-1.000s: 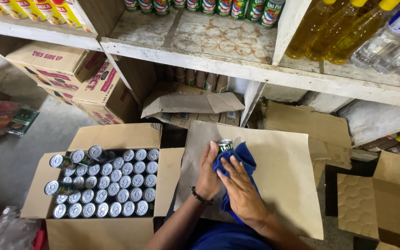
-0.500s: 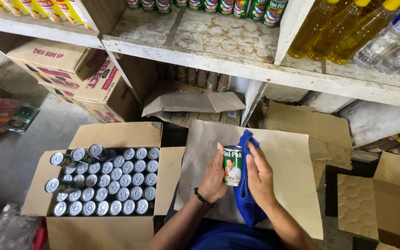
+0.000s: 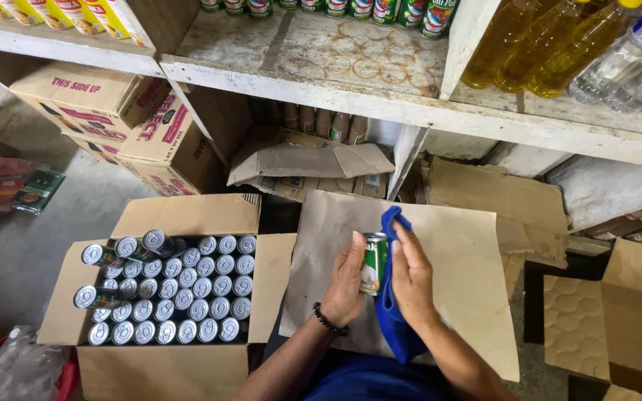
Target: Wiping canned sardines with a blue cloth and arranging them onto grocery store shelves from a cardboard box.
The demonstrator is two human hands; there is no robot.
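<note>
Left hand [image 3: 345, 286] clasping a small green-and-white can [image 3: 374, 263] held upright, with the right hand [image 3: 412, 276] pressing a blue cloth [image 3: 389, 312] against the can's far side, both raised above a flat sheet of brown cardboard [image 3: 462, 252]. To the left, just beside this sheet, an open carton [image 3: 187, 223] packed with rows of upright cans [image 3: 180, 286], a few lying tilted on top; beyond, a worn white shelf [image 3: 351, 96] carrying tins and bottles of yellow oil [image 3: 536, 44], with further printed cartons [image 3: 105, 111] stacked beneath it
</note>
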